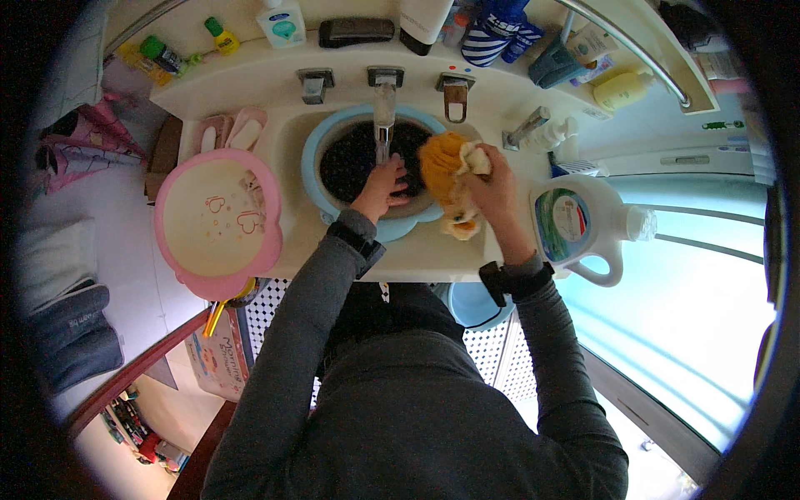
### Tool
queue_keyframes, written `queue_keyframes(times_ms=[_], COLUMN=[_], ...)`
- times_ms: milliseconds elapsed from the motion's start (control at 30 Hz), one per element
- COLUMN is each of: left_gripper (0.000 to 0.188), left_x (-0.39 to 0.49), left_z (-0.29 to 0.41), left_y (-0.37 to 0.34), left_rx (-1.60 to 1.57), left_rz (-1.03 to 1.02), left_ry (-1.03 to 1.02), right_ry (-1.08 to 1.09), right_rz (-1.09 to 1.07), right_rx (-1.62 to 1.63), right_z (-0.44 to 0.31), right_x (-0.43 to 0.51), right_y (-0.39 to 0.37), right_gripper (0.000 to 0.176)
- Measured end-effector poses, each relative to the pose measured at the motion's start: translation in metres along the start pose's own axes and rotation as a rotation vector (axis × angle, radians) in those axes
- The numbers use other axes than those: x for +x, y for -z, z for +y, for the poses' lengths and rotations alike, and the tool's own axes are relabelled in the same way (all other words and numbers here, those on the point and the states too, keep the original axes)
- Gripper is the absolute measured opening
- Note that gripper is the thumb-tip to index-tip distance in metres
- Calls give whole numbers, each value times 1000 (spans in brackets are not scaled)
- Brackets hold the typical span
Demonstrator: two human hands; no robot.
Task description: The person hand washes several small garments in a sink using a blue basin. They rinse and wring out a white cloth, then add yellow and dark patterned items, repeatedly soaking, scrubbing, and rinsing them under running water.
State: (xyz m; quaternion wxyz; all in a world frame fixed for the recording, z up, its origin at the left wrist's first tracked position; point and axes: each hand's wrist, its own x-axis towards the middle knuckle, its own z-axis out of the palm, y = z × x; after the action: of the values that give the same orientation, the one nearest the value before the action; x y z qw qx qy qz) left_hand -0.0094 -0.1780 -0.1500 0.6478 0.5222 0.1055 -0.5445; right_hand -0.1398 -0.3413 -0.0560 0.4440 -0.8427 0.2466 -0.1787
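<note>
A blue plastic basin (310, 181) sits in the white sink, with dark contents that I cannot make out. The chrome faucet (384, 103) reaches over it, and water seems to run from its spout. Just below that spout is my left hand (383, 187), fingers apart and holding nothing. My right hand (497, 187) grips a bunched orange and cream fabric item (442, 165), perhaps a plush toy, at the basin's right rim. Part of the item is hidden behind my fingers. To the right of that hand, a large white detergent jug (590, 228) lies on its side with its cap on.
A pink-rimmed basin (164, 209) rests at the sink's left edge. Behind the faucet, a ledge holds bottles and tubes, including a pump bottle (281, 25) and a blue striped container (490, 37). Soap dishes (247, 128) stand back left. A light-blue bucket (478, 306) is below the counter.
</note>
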Motion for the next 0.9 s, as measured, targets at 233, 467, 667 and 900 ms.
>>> queue_keyframes(times_ms=[233,467,667,900], left_gripper=[46,17,14,45], left_x=[-25,-9,-41,-31], left_z=[10,19,45,-10], left_y=[24,59,53,40], left_rx=[-157,357,542,1551], left_rz=[-143,436,548,476], left_ry=[-234,-720,-823,-669], right_ry=[-464,-285,136,145], right_rz=[-236,-153,-189,-300], right_rx=[533,186,-338,-474], right_z=[12,43,25,24], right_x=[15,32,8,0], right_y=[-82,-95,-83,-102], right_gripper=[42,50,53,64])
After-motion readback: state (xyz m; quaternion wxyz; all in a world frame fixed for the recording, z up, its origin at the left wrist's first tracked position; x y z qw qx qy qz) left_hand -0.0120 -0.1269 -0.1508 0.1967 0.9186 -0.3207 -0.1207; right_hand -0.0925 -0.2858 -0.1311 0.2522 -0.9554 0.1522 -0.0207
